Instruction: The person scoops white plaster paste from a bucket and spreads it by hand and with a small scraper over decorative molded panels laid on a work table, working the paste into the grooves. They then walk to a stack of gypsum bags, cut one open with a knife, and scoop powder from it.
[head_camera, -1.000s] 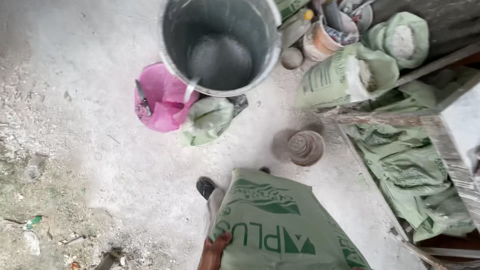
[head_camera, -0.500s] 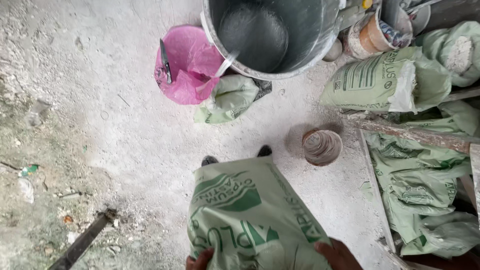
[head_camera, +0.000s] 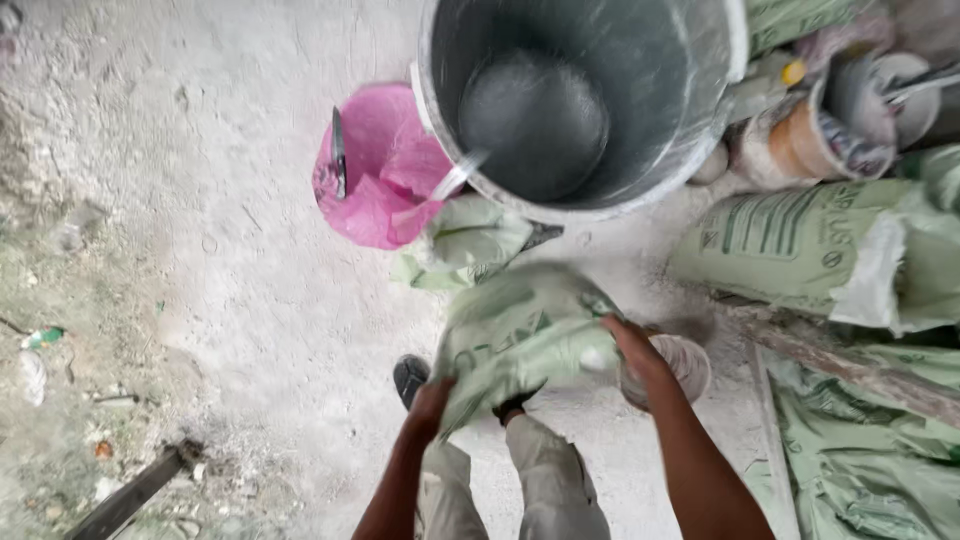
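We have swung the green cement sack up toward the grey drum at twelve o'clock; left hand and right hand both clench it.

1. One large grey metal bucket, standing at the top of the view.
2. One pink plastic bag, with one knife lying on it.
3. One green sack held up, blurred.
4. One crumpled green bag on the floor by the bucket.
5. One full green sack lying at the right.
6. Two hands: the left hand and the right hand, both on the held sack.
7. One dark shoe in plain view.
8. Two small dirty buckets at the upper right.
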